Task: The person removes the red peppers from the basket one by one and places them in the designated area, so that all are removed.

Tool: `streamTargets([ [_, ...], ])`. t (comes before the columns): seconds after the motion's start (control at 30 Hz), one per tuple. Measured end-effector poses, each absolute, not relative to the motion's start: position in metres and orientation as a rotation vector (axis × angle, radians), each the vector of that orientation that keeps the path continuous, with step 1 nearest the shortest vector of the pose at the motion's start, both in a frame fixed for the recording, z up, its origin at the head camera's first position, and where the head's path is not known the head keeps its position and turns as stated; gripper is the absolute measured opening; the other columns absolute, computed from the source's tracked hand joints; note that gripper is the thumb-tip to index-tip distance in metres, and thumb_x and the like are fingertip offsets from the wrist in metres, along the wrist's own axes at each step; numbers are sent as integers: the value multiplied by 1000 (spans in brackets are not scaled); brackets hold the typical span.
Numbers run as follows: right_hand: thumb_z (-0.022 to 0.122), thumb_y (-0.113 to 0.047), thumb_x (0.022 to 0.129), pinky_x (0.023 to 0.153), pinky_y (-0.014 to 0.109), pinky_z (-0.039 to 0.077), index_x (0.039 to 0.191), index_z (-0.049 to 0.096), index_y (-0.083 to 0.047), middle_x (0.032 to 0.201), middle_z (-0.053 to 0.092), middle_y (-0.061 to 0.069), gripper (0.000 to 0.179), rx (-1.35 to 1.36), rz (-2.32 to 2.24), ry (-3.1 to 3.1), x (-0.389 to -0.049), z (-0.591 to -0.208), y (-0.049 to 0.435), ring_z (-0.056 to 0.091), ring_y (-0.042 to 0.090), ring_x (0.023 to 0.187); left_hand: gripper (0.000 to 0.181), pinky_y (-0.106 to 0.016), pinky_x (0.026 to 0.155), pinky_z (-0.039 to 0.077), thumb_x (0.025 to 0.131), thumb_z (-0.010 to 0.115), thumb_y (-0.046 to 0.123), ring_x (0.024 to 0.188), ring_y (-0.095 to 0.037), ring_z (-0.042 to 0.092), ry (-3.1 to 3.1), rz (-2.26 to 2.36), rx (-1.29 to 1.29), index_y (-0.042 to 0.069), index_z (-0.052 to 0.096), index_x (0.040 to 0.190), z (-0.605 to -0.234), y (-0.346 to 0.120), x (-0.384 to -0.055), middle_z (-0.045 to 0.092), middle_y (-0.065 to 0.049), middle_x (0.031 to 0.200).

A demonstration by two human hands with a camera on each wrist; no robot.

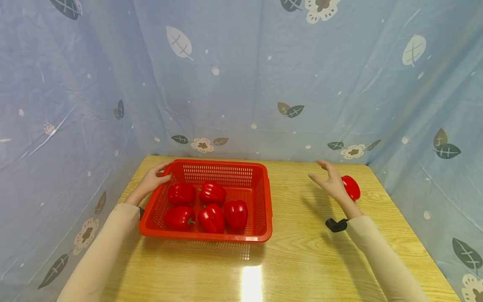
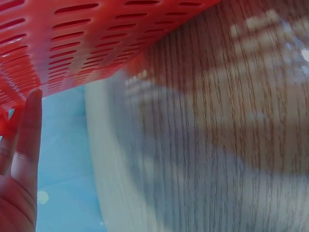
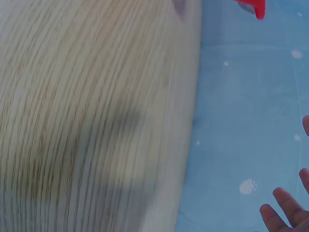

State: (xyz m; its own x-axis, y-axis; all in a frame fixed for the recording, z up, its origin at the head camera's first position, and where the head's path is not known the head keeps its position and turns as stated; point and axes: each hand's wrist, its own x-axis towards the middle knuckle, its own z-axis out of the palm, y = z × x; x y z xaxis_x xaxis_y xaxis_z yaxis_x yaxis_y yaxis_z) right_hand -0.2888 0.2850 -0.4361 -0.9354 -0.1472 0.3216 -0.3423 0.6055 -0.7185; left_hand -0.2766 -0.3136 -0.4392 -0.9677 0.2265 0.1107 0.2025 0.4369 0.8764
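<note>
The left grip curls at the edge of a red basket while the right grip spreads empty, so one-sided lifting could spill the peppers.

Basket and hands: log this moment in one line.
left hand: at basket rim | right hand: empty | basket: five peppers | sixth pepper: on table

Passage exists across the worktop between the red basket and the right hand. Obstructions noted: the basket toward the left edge (left hand at its left rim), a red pepper near the far right corner, and the curtain behind the far edge.
</note>
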Motion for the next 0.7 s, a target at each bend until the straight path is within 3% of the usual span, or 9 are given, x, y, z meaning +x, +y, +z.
streamTargets([
  [0.1, 66, -28, 86, 100, 60, 28, 138, 38, 0, 139, 39, 22, 65, 431, 1229, -2598, -290, -437, 280, 33, 42, 127, 57, -28, 64, 54, 92, 55, 9, 90, -17, 61, 2662, 1597, 393, 8, 32, 145, -448, -319, -282, 40, -27, 138],
  [0.3, 67, -26, 86, 100, 60, 29, 138, 39, -3, 139, 39, 20, 63, 482, 1230, -2599, -290, -436, 270, 35, 41, 127, 57, -27, 65, 54, 92, 54, 8, 99, -38, 58, 2654, 1598, 398, 7, 31, 145, -447, -318, -281, 40, -28, 137],
  [0.53, 66, -28, 86, 100, 60, 29, 138, 40, -2, 140, 40, 20, 64, 559, 1209, -2622, -288, -429, 259, 36, 41, 126, 57, -31, 62, 55, 91, 52, -1, 91, -30, 63, 2559, 1686, 384, -2, 29, 143, -431, -310, -273, 39, -35, 134],
  [0.7, 66, -29, 86, 100, 61, 28, 139, 39, -4, 140, 40, 19, 64, 602, 1196, -2648, -287, -424, 248, 37, 39, 126, 56, -28, 63, 54, 90, 51, -2, 97, -43, 58, 2592, 1648, 388, -4, 30, 142, -420, -303, -264, 39, -35, 133],
])
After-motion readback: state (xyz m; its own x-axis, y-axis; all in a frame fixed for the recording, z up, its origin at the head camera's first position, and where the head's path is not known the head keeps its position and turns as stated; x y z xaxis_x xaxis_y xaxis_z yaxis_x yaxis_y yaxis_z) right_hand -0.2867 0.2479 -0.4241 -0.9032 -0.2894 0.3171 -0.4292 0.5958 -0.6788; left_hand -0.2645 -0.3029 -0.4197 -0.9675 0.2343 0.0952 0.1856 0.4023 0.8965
